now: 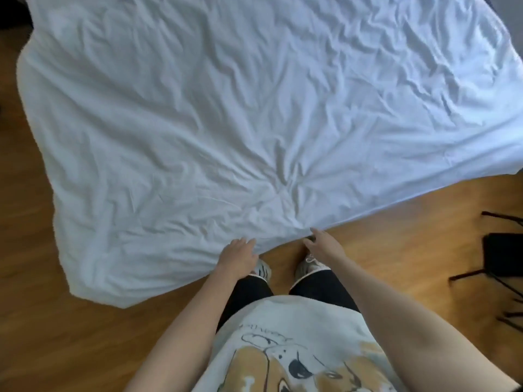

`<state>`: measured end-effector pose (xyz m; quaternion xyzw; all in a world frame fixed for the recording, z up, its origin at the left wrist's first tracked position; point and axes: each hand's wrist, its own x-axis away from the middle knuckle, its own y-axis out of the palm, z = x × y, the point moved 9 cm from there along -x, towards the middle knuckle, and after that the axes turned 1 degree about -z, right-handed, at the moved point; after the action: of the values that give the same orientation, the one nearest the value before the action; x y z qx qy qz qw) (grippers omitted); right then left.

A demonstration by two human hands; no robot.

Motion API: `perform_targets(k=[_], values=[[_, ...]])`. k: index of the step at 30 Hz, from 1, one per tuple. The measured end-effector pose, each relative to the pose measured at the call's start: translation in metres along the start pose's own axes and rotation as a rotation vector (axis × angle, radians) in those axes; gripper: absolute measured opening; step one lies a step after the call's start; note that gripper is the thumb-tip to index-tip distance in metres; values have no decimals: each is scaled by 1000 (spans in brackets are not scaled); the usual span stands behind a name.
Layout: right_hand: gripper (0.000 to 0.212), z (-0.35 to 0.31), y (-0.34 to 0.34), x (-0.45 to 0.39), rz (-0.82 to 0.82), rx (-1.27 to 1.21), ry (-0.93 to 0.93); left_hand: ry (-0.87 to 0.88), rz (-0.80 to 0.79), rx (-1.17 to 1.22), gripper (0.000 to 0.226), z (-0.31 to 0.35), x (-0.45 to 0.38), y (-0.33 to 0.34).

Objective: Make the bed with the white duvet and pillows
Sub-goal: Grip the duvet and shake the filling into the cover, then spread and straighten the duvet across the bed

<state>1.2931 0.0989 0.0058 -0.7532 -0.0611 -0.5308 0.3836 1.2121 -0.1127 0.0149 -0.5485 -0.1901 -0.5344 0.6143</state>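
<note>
A wrinkled white duvet [240, 108] lies spread over the bed and fills most of the head view; its near edge hangs down toward the floor in front of me. My left hand [239, 257] rests on that near edge, fingers fairly straight and pointing up-right onto the cloth. My right hand [324, 244] reaches to the same edge a little to the right, fingers loose, fingertips at the hem. Creases fan out from a point just above my hands. No pillows are in view.
Wooden floor [70, 335] surrounds the bed's foot corner. My feet in light shoes [310, 265] stand close under the duvet edge. A dark stand with thin black legs [498, 258] sits on the floor at the right.
</note>
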Motion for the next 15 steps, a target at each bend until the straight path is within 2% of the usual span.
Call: perform_targets(k=[6,10,15], values=[[54,70,-53,47,83,-137,2,17,69,-155,45,63,15,-39],[53,126,-65,67,66,-216,25,17,22,-314,42,115,11,-38],[52,250,-78,92,78,-298,46,49,8,-404,40,243,-3,-11]])
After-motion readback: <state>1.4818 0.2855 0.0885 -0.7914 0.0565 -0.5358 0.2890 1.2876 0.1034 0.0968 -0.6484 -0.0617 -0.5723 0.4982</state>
